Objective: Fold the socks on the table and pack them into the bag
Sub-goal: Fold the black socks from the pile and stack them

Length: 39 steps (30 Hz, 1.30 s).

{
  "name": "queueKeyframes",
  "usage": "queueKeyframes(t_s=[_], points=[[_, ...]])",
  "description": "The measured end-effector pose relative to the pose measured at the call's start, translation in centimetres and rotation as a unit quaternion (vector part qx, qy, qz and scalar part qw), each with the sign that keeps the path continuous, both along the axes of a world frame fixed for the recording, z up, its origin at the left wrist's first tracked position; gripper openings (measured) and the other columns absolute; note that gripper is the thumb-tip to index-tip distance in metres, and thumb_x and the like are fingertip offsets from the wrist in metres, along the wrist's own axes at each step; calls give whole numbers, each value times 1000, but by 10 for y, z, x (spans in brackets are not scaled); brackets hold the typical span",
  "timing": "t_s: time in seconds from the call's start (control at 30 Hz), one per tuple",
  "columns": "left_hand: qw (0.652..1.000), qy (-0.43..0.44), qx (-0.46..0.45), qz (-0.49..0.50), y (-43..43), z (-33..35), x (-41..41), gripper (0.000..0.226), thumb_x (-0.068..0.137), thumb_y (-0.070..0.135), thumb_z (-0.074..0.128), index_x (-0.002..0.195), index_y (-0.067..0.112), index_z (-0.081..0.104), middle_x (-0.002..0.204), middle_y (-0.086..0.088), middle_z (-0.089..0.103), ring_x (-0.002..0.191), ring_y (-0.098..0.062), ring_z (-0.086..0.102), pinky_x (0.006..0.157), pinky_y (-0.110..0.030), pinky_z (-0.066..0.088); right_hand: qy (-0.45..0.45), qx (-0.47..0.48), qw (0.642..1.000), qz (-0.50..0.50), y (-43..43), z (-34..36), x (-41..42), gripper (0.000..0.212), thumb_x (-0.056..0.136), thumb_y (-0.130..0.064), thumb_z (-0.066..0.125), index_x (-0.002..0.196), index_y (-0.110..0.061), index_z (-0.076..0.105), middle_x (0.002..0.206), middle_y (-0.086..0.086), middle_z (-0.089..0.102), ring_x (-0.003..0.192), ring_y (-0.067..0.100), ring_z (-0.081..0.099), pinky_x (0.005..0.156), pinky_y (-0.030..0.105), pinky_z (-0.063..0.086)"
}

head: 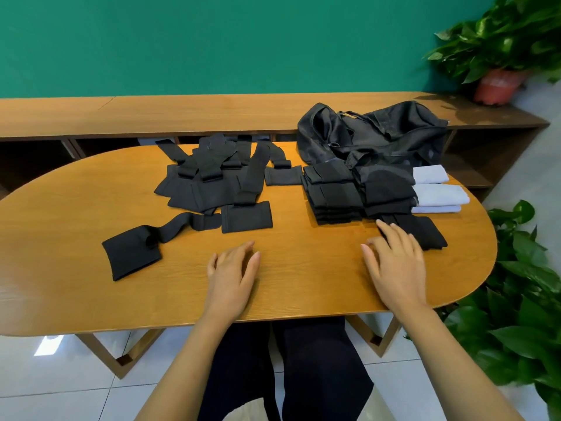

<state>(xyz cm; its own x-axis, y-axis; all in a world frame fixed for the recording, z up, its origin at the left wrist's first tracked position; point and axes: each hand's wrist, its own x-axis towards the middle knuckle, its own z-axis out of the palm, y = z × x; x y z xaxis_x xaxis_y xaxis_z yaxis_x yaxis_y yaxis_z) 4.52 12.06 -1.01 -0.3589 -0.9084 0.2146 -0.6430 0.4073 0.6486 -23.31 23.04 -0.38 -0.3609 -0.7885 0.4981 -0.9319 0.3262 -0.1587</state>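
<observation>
Two hands low over the table (91, 299), both holding nothing: left hand (233, 275) flat on bare wood with fingers straight and together, right hand (394, 262) spread wide, fingertips touching the near edge of a folded sock (425, 233) at near right. Loose socks (206, 177) sit in a heap at centre-left, overlapping each other. The folded stack (334, 196) is right of centre, just in front of the black bag (370, 132), with white folded pieces (434, 192) beside it. The nearest sock (158, 238) lies apart from the heap, its long axis diagonal from near-left to far-right, wide end pointing at the near-left edge and narrow end touching another black piece. Risks: pulling one sock from the heap may drag its overlapping neighbours and tangle them. The folded sock under the right fingers could spring open if slid, not lifted. The stack looks uneven and could slump when picked up whole. The bag is collapsed; its opening is possibly shut, hard to tell here, so one-handed packing could snag.
</observation>
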Motion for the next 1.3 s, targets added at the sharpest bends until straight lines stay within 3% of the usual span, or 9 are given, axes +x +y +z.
queueKeyframes(t_s=[0.27,0.53,0.6,0.77,0.93,1.03,1.13,1.2,1.3], points=[[996,-74,-54,6,-4,5,-5,40,101,42,38,136,27,51,137,10,52,132,-8,38,120,-43,7,-6,16,991,135,-54,-5,67,46,99,-44,32,107,-19,69,134,3,58,128,22,48,103,37,40],[977,-199,-69,22,-43,5,-3,55,102,46,32,151,21,30,162,0,17,150,-16,3,119,-46,-7,-44,46,982,180,-75,-12,81,45,99,-44,30,108,-20,68,133,0,57,126,19,48,102,38,42],[972,-220,-80,7,-44,0,-5,56,103,48,28,151,20,30,161,0,19,150,-16,2,118,-48,-12,-61,44,982,174,-72,-12,81,47,99,-45,29,109,-20,67,133,0,57,127,17,47,101,37,42],[974,-160,-150,-56,-36,-2,1,34,102,35,38,125,26,61,136,9,56,138,-8,36,119,-48,-11,-90,46,978,181,-71,-14,81,44,101,-43,32,116,-19,64,135,-1,55,128,15,44,102,35,40],[978,-73,-157,-115,-22,-4,9,30,99,38,41,106,30,69,113,19,66,123,0,49,121,-45,-1,-113,65,971,198,-70,-11,81,40,101,-39,43,134,-20,56,144,-5,48,137,11,36,109,27,24],[976,-44,-169,-128,-19,-6,11,32,98,40,41,101,30,71,104,19,69,115,1,55,120,-43,7,-96,91,969,208,-70,-13,81,48,102,-50,35,139,-25,51,149,-10,44,143,8,28,115,30,16],[983,-5,-146,-110,-21,-6,11,30,98,39,42,107,30,69,107,19,68,111,3,55,119,-36,10,-95,95,967,216,-72,-14,81,57,97,-55,23,132,-28,59,141,-11,53,139,6,34,118,34,15],[986,-6,-138,-92,-23,-5,10,29,97,37,48,120,29,64,124,18,61,121,3,49,119,-38,12,-92,54,969,223,-70,-13,82,50,98,-50,29,119,-27,68,128,-10,63,130,8,46,117,35,19],[990,-67,-95,-78,-25,-4,8,48,94,38,57,140,28,49,147,15,41,138,0,31,122,-37,4,-75,-22,971,228,-66,-12,83,40,98,-39,39,100,-21,74,104,-8,72,110,11,57,109,35,29]])
